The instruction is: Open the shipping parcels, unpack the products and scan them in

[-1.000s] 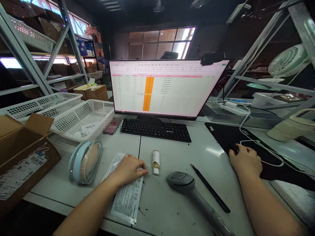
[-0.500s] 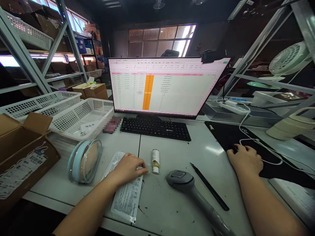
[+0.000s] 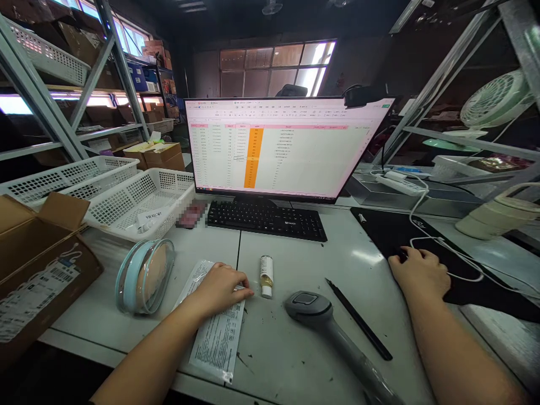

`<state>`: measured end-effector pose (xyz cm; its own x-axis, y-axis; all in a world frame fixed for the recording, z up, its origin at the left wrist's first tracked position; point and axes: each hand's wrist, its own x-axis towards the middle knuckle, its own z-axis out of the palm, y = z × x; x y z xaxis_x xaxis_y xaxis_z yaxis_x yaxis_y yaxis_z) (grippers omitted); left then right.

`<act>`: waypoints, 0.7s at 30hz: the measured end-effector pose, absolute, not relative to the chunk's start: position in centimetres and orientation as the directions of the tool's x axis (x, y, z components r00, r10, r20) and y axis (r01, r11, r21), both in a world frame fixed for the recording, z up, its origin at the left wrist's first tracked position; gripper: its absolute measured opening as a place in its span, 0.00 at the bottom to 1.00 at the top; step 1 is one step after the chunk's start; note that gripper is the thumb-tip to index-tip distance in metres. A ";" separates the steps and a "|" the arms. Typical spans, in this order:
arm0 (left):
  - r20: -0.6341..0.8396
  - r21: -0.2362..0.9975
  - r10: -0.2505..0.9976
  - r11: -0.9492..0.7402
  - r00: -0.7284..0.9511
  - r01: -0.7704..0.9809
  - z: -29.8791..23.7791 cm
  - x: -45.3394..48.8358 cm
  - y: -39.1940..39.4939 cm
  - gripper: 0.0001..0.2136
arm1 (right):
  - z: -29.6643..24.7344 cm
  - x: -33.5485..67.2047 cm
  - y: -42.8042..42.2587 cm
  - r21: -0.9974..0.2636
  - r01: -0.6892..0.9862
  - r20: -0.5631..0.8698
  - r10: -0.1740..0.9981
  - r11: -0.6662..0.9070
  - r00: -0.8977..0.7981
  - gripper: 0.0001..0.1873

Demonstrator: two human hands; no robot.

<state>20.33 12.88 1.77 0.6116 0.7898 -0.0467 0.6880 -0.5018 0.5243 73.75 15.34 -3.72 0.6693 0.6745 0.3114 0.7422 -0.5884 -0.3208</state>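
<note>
My left hand [image 3: 223,287] rests relaxed, thumb apart from loosely bent fingers, across the printed packet [image 3: 217,344] on the counter [image 3: 291,354]; a small bottle [image 3: 266,276] lies just right of that hand. My right hand [image 3: 421,274] curves over the black mat [image 3: 375,230]; whether it grips anything I cannot tell.

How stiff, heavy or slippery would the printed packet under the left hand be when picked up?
The printed packet may bend, as it looks thin and flat. It is probably light for the same reason. Its shiny near end suggests it could feel slippery.
</note>
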 end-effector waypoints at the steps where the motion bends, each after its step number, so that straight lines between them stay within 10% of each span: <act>1: -0.043 0.529 0.787 -0.505 0.616 0.682 1.7 20.3 12.9 0.11 | -3.7 73.7 15.3 -0.315 0.742 0.311 0.675 -0.591 0.669 0.36; 21: -0.023 0.468 0.784 -0.540 0.621 0.700 1.3 20.3 13.1 0.08 | -2.2 71.4 15.3 -0.184 0.710 0.309 0.646 -0.679 0.698 0.33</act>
<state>20.35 13.07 1.25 0.6207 0.7837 -0.0232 0.6997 -0.5403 0.4675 71.42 15.30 -2.18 0.6979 0.6460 0.3091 0.7104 -0.6793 -0.1842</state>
